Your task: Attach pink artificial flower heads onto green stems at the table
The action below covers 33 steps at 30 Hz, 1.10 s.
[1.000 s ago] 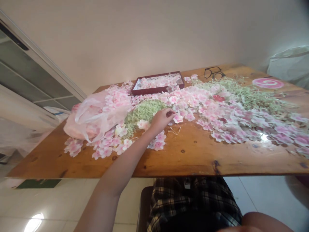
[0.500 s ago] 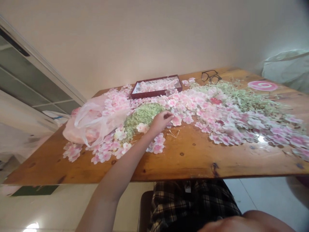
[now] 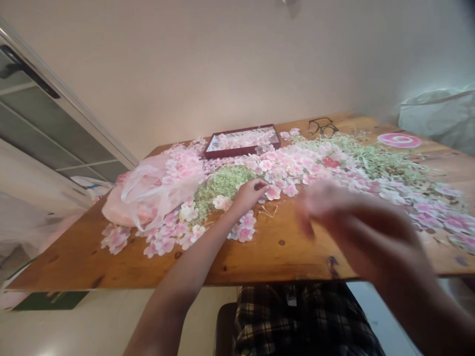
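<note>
My left hand [image 3: 252,194] rests over the middle of the table, fingers pinched at the edge of a pink flower [image 3: 272,192]; what the fingertips hold is too small to make out. Blurred by motion, my right hand [image 3: 334,207] is raised over the table, right of the left one, and its fingers are smeared. Small green sprigs [image 3: 226,183] lie heaped behind my left hand. Thin pale stems [image 3: 268,211] lie just in front of it. Pink and white petals [image 3: 345,173] spread across the right side.
A dark red box [image 3: 241,142] of blossoms stands at the back of the wooden table [image 3: 282,262]. Eyeglasses [image 3: 322,127] and a pink round disc [image 3: 400,140] lie at the back right. A pink plastic bag [image 3: 141,195] sits at the left.
My right hand has come up from the lower right edge to above the table. My left hand stays at nearly the same place by the flower. The view has shifted slightly.
</note>
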Available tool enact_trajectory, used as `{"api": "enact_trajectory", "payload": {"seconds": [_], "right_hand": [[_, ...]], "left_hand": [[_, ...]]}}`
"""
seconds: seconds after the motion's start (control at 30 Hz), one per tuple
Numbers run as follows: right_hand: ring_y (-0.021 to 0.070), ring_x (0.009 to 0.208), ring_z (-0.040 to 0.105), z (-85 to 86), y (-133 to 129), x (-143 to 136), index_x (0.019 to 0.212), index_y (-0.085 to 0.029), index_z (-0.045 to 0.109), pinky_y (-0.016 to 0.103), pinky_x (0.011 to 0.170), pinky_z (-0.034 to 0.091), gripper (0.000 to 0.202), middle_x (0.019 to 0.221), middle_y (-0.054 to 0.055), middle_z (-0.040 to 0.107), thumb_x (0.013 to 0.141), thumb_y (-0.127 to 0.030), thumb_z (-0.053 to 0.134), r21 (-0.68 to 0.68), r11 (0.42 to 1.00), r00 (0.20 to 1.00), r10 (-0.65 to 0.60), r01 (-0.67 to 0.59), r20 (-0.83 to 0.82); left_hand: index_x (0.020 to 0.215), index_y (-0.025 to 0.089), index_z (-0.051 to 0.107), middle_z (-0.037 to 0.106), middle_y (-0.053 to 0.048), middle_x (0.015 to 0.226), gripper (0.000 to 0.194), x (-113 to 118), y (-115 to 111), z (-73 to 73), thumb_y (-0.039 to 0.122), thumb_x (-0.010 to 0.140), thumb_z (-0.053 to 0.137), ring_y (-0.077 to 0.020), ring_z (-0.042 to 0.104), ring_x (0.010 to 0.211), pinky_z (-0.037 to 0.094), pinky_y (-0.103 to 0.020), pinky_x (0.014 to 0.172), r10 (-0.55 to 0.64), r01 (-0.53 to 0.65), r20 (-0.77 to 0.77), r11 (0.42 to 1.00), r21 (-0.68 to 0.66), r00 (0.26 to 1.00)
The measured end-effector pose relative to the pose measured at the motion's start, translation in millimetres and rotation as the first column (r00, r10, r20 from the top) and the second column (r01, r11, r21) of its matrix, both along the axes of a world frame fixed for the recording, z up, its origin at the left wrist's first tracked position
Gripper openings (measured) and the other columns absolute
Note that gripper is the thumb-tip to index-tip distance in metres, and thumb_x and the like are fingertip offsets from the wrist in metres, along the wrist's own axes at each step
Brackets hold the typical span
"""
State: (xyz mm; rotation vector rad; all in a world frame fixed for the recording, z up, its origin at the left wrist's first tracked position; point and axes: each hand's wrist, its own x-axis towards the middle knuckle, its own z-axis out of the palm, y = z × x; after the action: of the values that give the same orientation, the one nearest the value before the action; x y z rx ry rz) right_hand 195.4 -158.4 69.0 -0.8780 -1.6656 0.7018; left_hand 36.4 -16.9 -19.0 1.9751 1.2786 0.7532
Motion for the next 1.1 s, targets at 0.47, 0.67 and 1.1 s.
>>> {"api": "enact_trajectory", "payload": {"seconds": [0.47,0.67,1.1], "right_hand": [[0.0156,0.067,0.053,-85.8,142,18,0.07,-0.017,0.062,0.023,0.054,0.032,0.016,0.077,0.006,0.058,0.07,-0.028,0.051,0.045,0.901,0.568,-0.311,0.432,0.762],[0.0157,0.07,0.051,-91.4,147,21,0.072,-0.019,0.062,0.023,0.059,0.034,0.016,0.077,0.005,0.056,0.073,-0.028,0.048,0.098,0.908,0.625,-0.355,0.407,0.695],[0.0187,0.081,0.048,-95.7,145,19,0.074,-0.017,0.061,0.027,0.068,0.034,0.017,0.082,0.007,0.056,0.076,-0.024,0.045,0.246,0.896,0.614,-0.435,0.37,0.659]], "left_hand": [[0.085,0.023,0.057,0.059,-0.002,0.084,0.022,-6,1,0.9,0.032,0.076,0.039,-0.0154,0.052,0.082,0.039,-0.027,0.07,0.085,-0.026,-0.205,0.961,0.274,0.975],[0.086,0.022,0.057,0.059,-0.003,0.086,0.027,-5,0,1.3,0.037,0.077,0.037,-0.0163,0.051,0.083,0.038,-0.027,0.07,0.092,-0.032,-0.205,0.96,0.28,0.974],[0.082,0.022,0.057,0.059,-0.003,0.083,0.027,-2,-2,1.2,0.038,0.078,0.036,-0.0164,0.051,0.082,0.037,-0.028,0.072,0.096,-0.042,-0.193,0.962,0.268,0.977]]}}
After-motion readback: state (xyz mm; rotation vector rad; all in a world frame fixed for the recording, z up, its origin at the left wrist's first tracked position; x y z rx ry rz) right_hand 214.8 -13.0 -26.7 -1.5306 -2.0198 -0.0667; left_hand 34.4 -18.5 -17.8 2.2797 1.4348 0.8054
